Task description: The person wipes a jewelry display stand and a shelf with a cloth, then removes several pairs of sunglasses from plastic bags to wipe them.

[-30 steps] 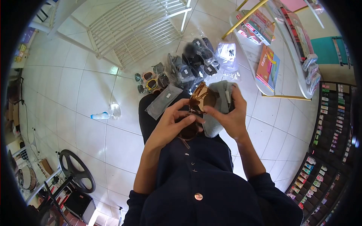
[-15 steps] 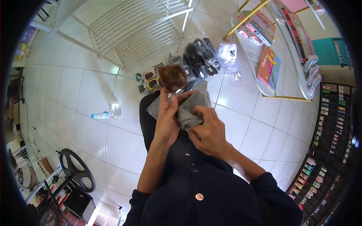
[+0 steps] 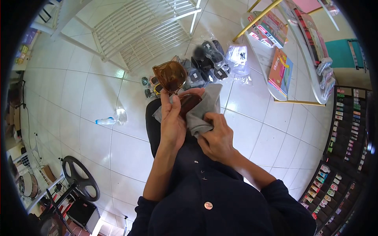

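A pair of brown-tinted sunglasses [image 3: 170, 75] is gripped by my left hand [image 3: 171, 124], thumb and fingers closed around its middle. One lens stands up beyond the fingertips; the other, darker lens lies between my hands, partly covered by a grey cloth [image 3: 206, 104]. My right hand [image 3: 217, 137] bunches that cloth in closed fingers, its folds touching the lower lens. Beneath my hands a clear plastic sleeve shows in part. On the floor just past them lie several bagged sunglasses [image 3: 202, 65], some hidden behind the raised lens.
A white slatted rack [image 3: 138, 31] stands at the far left. White tables with gold legs hold booklets [image 3: 280, 72] on the right. A bagged white cap [image 3: 238, 55] lies beside the sunglasses, a plastic bottle [image 3: 105, 120] on the left floor. A black steering wheel [image 3: 80, 177] is lower left.
The sunglasses have tilted and shifted slightly left, so more of the second lens shows. The cloth has spread a little upward, still in my right hand.
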The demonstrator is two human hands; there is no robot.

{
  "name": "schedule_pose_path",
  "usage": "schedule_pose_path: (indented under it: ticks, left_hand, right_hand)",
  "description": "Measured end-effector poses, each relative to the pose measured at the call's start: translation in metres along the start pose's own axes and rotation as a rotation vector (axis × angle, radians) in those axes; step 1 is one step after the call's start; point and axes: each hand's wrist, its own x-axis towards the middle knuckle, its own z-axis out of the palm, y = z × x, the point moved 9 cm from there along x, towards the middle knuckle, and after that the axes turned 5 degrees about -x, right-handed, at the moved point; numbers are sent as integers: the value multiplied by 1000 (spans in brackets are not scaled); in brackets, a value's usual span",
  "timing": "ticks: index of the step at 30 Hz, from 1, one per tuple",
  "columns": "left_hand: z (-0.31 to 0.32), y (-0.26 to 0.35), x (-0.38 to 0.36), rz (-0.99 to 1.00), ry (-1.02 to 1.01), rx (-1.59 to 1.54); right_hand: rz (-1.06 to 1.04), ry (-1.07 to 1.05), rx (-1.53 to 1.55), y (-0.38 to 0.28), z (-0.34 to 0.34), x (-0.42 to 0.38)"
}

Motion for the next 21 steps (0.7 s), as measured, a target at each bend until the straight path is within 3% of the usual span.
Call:
schedule_pose_path:
  ticks: [2, 4, 6, 10, 15, 18, 21]
  left_hand:
    - [4, 0, -1, -3, -4, -31]
    - [5, -4, -3, -31, 10, -49]
    - [3, -8, -3, -58, 22, -64]
    - [-5, 1, -2, 11, 17, -24]
    - [2, -2, -6, -15, 60, -88]
    - [0, -4, -4, -15, 65, -100]
    - [-5, 1, -2, 26, 27, -2]
  right_hand:
    - [16, 31, -26, 5, -4, 4]
    - [188, 30, -85, 21, -7, 13]
    - [179, 85, -69, 15, -8, 15]
    - [27, 0, 27, -2, 1, 8]
    - [210, 36, -44, 24, -6, 16]
    - [41, 115, 24, 3, -4, 14]
    - [28, 63, 77, -1, -2, 6]
